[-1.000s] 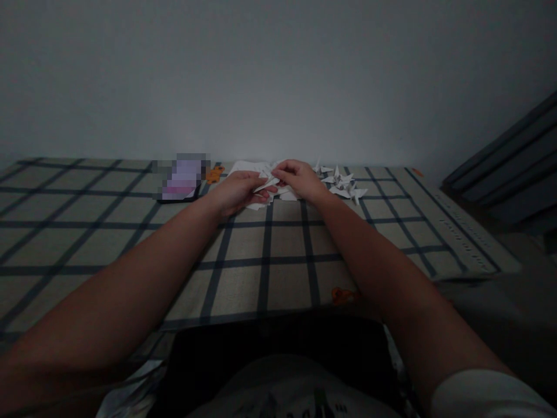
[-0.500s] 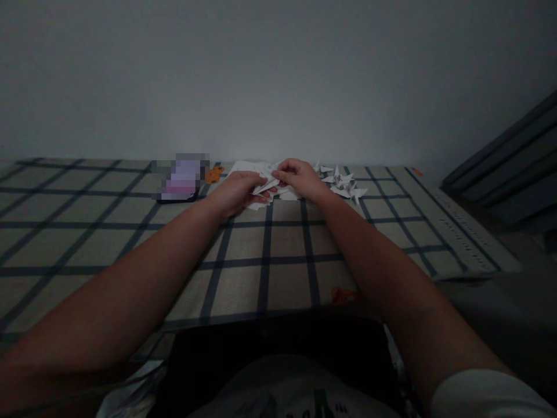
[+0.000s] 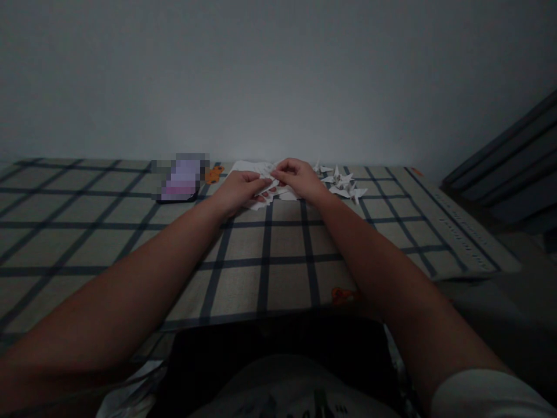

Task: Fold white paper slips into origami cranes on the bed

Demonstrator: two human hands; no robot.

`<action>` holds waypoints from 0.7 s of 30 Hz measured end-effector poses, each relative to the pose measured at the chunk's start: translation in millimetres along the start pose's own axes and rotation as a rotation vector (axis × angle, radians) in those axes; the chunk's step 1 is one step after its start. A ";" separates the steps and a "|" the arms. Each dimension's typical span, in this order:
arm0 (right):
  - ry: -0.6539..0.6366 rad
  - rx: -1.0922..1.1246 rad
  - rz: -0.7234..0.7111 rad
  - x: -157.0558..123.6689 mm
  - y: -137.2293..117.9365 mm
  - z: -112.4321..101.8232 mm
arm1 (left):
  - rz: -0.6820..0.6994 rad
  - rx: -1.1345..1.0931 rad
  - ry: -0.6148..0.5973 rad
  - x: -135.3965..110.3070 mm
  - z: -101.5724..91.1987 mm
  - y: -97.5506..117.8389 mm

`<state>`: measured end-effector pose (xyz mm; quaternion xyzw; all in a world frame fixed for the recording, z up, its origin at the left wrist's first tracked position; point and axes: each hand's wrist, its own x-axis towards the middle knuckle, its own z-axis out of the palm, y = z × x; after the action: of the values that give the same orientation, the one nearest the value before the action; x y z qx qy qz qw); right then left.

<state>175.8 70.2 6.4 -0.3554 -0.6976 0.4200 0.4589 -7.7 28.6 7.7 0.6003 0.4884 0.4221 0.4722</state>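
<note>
Between my two hands is a small piece of folded white paper (image 3: 268,176), partly covered by fingers. My left hand (image 3: 243,190) pinches it from the left, thumb on top and fingers beneath. From the right, my right hand (image 3: 299,179) grips its other end between thumb and curled fingers. White paper sheets (image 3: 243,167) lie under and behind the hands, with some edges showing in front of them. Several folded white paper cranes (image 3: 343,184) sit in a group just right of my right hand.
A phone (image 3: 180,181) with a blurred screen rests left of my left hand. The table has a checked cloth (image 3: 282,244) with printed orange figures (image 3: 214,175). Behind it rises a plain wall (image 3: 278,81). Dark slatted panels (image 3: 513,168) stand at the right.
My left thumb has shifted slightly to the right over the folded paper, so less of it shows. My right hand has barely moved.
</note>
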 end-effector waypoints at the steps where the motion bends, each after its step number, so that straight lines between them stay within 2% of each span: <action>1: 0.017 0.026 0.004 0.8 1.1 0.2 | 0.006 -0.010 0.013 1.3 0.2 -0.7; 6: 0.052 0.104 0.070 3.2 4.7 -0.9 | 0.055 0.008 0.125 5.2 -0.4 -4.6; 11: -0.045 0.029 0.108 0.0 0.2 -0.7 | 0.095 0.031 0.118 5.6 -1.1 -6.9; 16: -0.040 -0.025 0.083 -2.9 -2.9 -1.2 | 0.131 0.174 0.160 2.0 -0.5 -1.8; 21: -0.051 -0.039 0.069 -2.4 -1.4 -1.1 | 0.163 0.187 0.167 0.8 -0.4 -0.2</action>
<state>177.5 67.9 7.1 -0.3773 -0.7045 0.4309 0.4191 -7.9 29.5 7.6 0.6421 0.5130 0.4600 0.3360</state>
